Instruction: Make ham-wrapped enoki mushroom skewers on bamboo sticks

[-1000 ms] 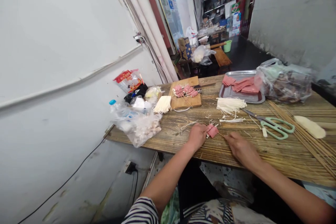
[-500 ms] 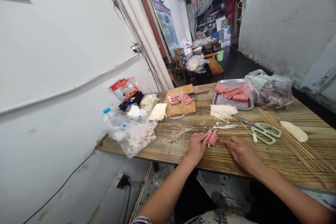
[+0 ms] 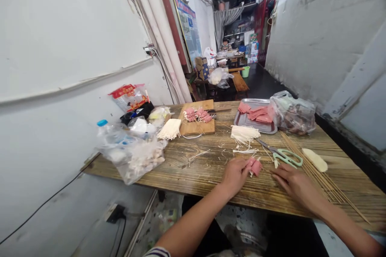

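Near the table's front edge, my left hand (image 3: 236, 174) pinches pink meat rolls (image 3: 255, 166) with white enoki ends poking out. My right hand (image 3: 289, 178) grips a thin wooden skewer (image 3: 267, 170) that runs into the rolls from the right. Beyond them lies a bunch of enoki mushrooms (image 3: 245, 133), with loose strands in front of it. Green-handled scissors (image 3: 286, 157) rest just past my right hand. Farther right is a spread of bare bamboo skewers (image 3: 321, 174).
Finished-looking rolls (image 3: 199, 115) sit on a cutting board (image 3: 197, 129) beside another enoki bunch (image 3: 169, 129). A metal tray (image 3: 240, 123) holds pink slices, next to a filled plastic bag (image 3: 294, 112). A pale oblong piece (image 3: 315, 160) lies right. Bagged mushrooms (image 3: 140, 160) stand left. Someone sits far back.
The camera view has turned slightly, so the table appears shifted left. Both hands keep hold of the rolls and skewer, now a little farther right along the table.
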`<state>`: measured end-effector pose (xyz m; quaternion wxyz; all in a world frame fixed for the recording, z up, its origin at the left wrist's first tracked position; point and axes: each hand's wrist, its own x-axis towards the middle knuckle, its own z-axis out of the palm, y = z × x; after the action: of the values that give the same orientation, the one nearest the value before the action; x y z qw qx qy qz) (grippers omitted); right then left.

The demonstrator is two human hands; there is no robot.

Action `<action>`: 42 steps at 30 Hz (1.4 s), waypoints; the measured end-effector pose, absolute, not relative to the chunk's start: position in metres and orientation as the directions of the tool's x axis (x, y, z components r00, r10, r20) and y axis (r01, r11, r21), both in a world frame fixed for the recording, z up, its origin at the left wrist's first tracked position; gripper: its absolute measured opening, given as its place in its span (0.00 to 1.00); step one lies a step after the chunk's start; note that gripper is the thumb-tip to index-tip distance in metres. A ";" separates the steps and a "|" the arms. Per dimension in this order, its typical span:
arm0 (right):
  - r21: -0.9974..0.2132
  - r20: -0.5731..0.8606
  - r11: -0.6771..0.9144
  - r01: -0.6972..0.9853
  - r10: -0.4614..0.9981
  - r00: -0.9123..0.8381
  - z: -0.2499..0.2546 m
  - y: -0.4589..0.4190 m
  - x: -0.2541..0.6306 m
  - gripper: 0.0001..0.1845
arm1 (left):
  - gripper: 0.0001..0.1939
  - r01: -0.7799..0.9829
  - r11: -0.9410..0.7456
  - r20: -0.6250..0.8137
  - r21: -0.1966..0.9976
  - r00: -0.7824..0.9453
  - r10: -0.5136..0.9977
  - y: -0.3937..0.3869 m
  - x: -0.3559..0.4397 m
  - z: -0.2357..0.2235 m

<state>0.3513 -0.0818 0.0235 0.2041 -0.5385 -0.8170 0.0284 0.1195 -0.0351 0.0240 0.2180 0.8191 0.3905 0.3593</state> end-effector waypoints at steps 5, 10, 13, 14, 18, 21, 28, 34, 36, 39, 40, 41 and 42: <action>-0.214 0.343 0.413 0.885 0.880 -0.328 0.048 -0.014 0.367 0.19 | 0.11 0.490 -0.599 0.566 0.633 0.235 0.790 -0.044 0.075 0.015; -0.077 0.242 0.129 0.989 0.964 -0.107 0.058 0.095 0.374 0.16 | 0.10 0.550 -0.481 0.579 0.683 -0.006 0.815 -0.046 0.038 0.009; -0.046 0.211 0.022 0.999 0.978 -0.012 0.054 0.141 0.369 0.16 | 0.10 0.512 -0.430 0.543 0.744 -0.089 0.835 -0.044 0.034 0.011; -0.044 0.207 0.002 0.999 0.978 0.007 0.051 0.151 0.367 0.18 | 0.10 0.499 -0.421 0.533 0.758 -0.101 0.840 -0.043 0.034 0.011; -0.064 0.189 -0.037 0.997 0.981 0.048 0.046 0.172 0.367 0.20 | 0.11 0.484 -0.404 0.510 0.776 -0.107 0.853 -0.041 0.035 0.010; -0.123 0.168 -0.012 0.992 0.985 0.032 0.047 0.178 0.375 0.16 | 0.11 0.474 -0.400 0.493 0.785 -0.085 0.866 -0.041 0.035 0.009; -0.340 0.210 -0.142 0.930 0.952 0.223 0.063 0.175 0.383 0.17 | 0.12 0.464 -0.394 0.480 0.793 -0.078 0.874 -0.041 0.033 0.009; -0.632 0.219 -0.114 0.767 0.922 0.318 0.095 0.141 0.367 0.22 | 0.13 0.424 -0.364 0.471 0.829 -0.179 0.864 -0.041 0.034 0.006; -0.726 0.160 -0.054 0.686 0.956 0.245 0.102 0.125 0.351 0.22 | 0.13 0.417 -0.349 0.464 0.839 -0.215 0.859 -0.042 0.030 0.005; -0.894 0.028 0.002 0.447 0.998 0.051 0.108 0.098 0.313 0.19 | 0.13 0.400 -0.315 0.442 0.861 -0.280 0.852 -0.044 0.018 0.006; -0.920 -0.001 0.004 0.391 1.000 -0.014 0.109 0.090 0.298 0.19 | 0.13 0.400 -0.301 0.437 0.866 -0.311 0.844 -0.043 0.012 0.006; -0.927 -0.022 0.013 0.374 0.996 -0.089 0.110 0.081 0.282 0.19 | 0.13 0.404 -0.286 0.432 0.869 -0.339 0.836 -0.043 0.007 0.005; -0.923 -0.036 0.028 0.384 0.987 -0.157 0.110 0.073 0.267 0.19 | 0.13 0.411 -0.272 0.430 0.870 -0.363 0.827 -0.042 0.002 0.004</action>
<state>0.2670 0.0733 0.1100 0.3491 -0.5475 -0.6261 0.4317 0.0016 -0.0419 0.0044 0.1762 0.5361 0.5771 0.5903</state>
